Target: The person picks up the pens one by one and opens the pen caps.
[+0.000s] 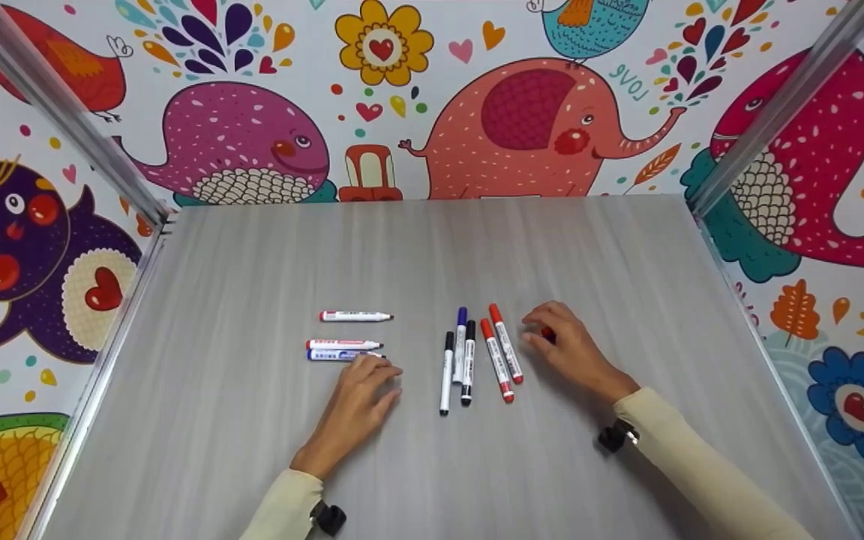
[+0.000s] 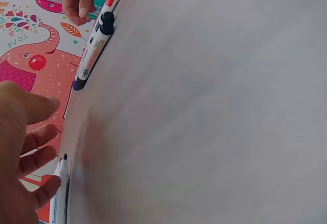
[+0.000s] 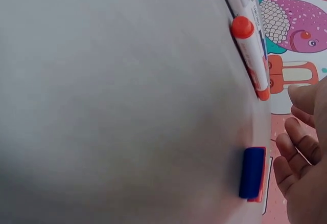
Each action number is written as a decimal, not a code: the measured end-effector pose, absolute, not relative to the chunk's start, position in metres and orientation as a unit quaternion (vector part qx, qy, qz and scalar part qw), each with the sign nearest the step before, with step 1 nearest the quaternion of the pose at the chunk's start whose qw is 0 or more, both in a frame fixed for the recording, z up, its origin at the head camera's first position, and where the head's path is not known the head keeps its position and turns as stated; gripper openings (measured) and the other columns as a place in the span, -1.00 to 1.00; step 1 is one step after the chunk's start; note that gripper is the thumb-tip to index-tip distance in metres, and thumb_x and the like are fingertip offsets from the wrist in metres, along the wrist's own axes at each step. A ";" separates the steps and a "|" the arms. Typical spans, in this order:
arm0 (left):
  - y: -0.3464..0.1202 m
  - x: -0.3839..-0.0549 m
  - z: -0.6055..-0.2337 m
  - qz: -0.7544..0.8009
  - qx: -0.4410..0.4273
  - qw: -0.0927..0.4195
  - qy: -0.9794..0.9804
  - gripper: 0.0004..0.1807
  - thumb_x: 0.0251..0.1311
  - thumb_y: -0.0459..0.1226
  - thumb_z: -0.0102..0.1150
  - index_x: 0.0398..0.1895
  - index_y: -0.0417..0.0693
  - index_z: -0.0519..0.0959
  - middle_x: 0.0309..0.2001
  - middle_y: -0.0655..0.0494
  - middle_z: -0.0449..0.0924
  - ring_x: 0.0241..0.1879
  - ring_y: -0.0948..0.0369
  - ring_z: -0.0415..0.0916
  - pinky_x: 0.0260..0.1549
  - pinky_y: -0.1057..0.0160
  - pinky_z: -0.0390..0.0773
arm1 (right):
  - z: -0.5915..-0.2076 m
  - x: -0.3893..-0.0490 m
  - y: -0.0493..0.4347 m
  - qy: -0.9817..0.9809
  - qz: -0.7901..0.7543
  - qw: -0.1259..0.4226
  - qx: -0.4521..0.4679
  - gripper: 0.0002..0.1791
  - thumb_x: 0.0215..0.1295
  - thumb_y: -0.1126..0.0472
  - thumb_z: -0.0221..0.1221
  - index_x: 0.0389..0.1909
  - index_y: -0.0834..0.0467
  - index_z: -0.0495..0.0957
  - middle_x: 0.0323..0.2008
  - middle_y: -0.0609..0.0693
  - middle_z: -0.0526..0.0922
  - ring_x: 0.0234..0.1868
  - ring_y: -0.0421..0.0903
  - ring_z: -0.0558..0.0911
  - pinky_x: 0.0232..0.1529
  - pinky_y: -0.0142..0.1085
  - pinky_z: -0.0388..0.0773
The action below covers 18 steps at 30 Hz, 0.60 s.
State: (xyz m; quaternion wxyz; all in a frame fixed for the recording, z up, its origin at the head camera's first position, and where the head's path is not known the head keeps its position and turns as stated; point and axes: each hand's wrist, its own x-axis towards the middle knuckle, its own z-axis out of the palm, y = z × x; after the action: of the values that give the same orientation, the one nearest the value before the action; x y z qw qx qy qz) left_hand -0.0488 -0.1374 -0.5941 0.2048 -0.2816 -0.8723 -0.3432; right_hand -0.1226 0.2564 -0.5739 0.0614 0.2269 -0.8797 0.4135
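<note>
Three uncapped markers lie side by side at centre left in the head view: one marker with a red end (image 1: 353, 316), a red-labelled marker (image 1: 342, 345) and a blue-labelled marker (image 1: 334, 355). My left hand (image 1: 357, 401) is at the tip end of the blue-labelled one, its loose fingers partly covering it. In the left wrist view those fingers are spread, holding nothing. A blue marker cap (image 3: 251, 173) and a red cap (image 3: 262, 183), mostly hidden behind it, lie on the table by my right hand (image 1: 571, 349). That hand's fingers are loosely bent around nothing.
Between the hands lie several capped markers: a black-capped one (image 1: 446, 375), a blue-capped one (image 1: 460, 349), another black-capped one (image 1: 468, 367) and two red-capped ones, a left one (image 1: 497, 364) and a right one (image 1: 507, 345). The grey table (image 1: 252, 262) meets cartoon-printed walls.
</note>
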 end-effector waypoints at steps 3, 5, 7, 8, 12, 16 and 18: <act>-0.130 -0.046 -0.597 -0.349 -0.276 0.197 -0.874 -0.66 0.07 -0.48 0.66 -0.07 -0.21 0.80 -0.07 0.03 0.69 0.01 0.07 0.59 -0.02 -0.04 0.58 | -0.573 -0.124 0.251 -0.882 0.408 0.057 0.231 -0.73 0.40 0.37 0.46 0.07 0.29 0.75 0.04 0.06 0.66 -0.02 0.12 0.60 -0.03 -0.15 0.60; -0.127 -0.043 -0.598 -0.351 -0.272 0.192 -0.875 -0.66 0.07 -0.49 0.65 -0.06 -0.22 0.79 -0.06 0.04 0.69 0.02 0.08 0.58 -0.02 -0.04 0.58 | -0.572 -0.125 0.246 -0.884 0.403 0.050 0.233 -0.72 0.40 0.38 0.46 0.09 0.28 0.75 0.05 0.06 0.66 -0.01 0.11 0.61 -0.04 -0.17 0.61; -0.123 -0.042 -0.598 -0.352 -0.268 0.185 -0.877 -0.66 0.09 -0.48 0.64 -0.05 -0.22 0.79 -0.05 0.05 0.69 0.03 0.09 0.58 -0.03 -0.04 0.58 | -0.572 -0.126 0.241 -0.886 0.398 0.043 0.234 -0.70 0.39 0.39 0.46 0.10 0.27 0.75 0.06 0.05 0.66 0.04 0.09 0.62 0.03 -0.15 0.63; -0.122 -0.041 -0.598 -0.353 -0.266 0.182 -0.879 -0.66 0.10 -0.48 0.64 -0.04 -0.22 0.79 -0.04 0.04 0.69 0.04 0.08 0.58 -0.02 -0.04 0.58 | -0.572 -0.126 0.239 -0.886 0.398 0.038 0.235 -0.70 0.39 0.39 0.47 0.11 0.27 0.75 0.07 0.05 0.66 0.08 0.08 0.62 0.07 -0.12 0.64; -0.116 -0.039 -0.597 -0.354 -0.256 0.167 -0.884 -0.66 0.14 -0.44 0.63 0.00 -0.21 0.79 -0.01 0.06 0.69 0.05 0.09 0.57 0.01 -0.03 0.57 | -0.571 -0.128 0.229 -0.887 0.395 0.022 0.239 -0.66 0.39 0.37 0.47 0.15 0.26 0.74 0.11 0.05 0.65 0.20 0.05 0.60 0.26 0.01 0.63; -0.112 -0.037 -0.596 -0.355 -0.249 0.155 -0.887 -0.64 0.16 -0.41 0.64 0.03 -0.18 0.79 0.00 0.07 0.68 0.06 0.11 0.56 0.06 -0.04 0.57 | -0.571 -0.128 0.220 -0.889 0.388 0.007 0.243 -0.63 0.43 0.29 0.46 0.21 0.23 0.73 0.16 0.05 0.63 0.25 0.04 0.58 0.32 0.04 0.61; -0.110 -0.037 -0.596 -0.357 -0.249 0.153 -0.887 -0.64 0.16 -0.41 0.64 0.03 -0.18 0.79 0.00 0.08 0.68 0.07 0.11 0.55 0.07 -0.03 0.57 | -0.571 -0.129 0.217 -0.889 0.386 0.003 0.248 -0.62 0.45 0.26 0.45 0.23 0.23 0.72 0.18 0.07 0.63 0.26 0.05 0.56 0.33 0.04 0.60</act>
State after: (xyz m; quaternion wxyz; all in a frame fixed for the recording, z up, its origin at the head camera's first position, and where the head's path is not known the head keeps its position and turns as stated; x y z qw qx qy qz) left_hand -0.0368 -0.1098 -0.5964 0.1530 -0.2491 -0.8873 -0.3566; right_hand -0.1287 0.2167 -0.5706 0.0034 0.2477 -0.8886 0.3860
